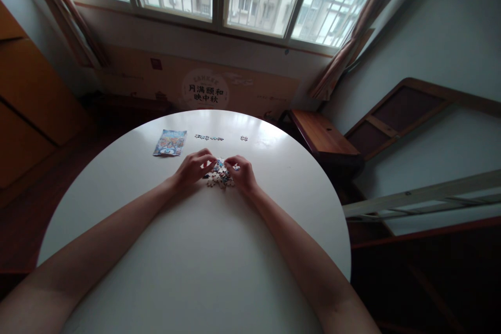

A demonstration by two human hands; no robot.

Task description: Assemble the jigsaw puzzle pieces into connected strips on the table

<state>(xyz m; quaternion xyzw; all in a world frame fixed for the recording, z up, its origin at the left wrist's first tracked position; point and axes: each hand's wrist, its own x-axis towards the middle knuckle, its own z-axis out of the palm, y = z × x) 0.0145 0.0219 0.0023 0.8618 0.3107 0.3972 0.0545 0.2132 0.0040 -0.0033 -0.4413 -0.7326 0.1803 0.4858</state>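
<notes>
A heap of jigsaw puzzle pieces (222, 181), blue, white and dark, lies on the white round table (188, 266). My left hand (194, 166) is at the heap's left side, thumb and forefinger closed in a pinch on a small puzzle piece. From the right, my right hand (241, 172) reaches over the same heap with its fingertips pinched on another piece; its outline is mostly hidden. The two sets of fingertips are close together, a small gap apart.
Beyond my hands lie a row of puzzle pieces (209, 138) and a small separate cluster of pieces (243, 138). A colourful printed packet (170, 143) rests at the left. A wooden bench (323, 133) stands behind the table's right edge, below the windows.
</notes>
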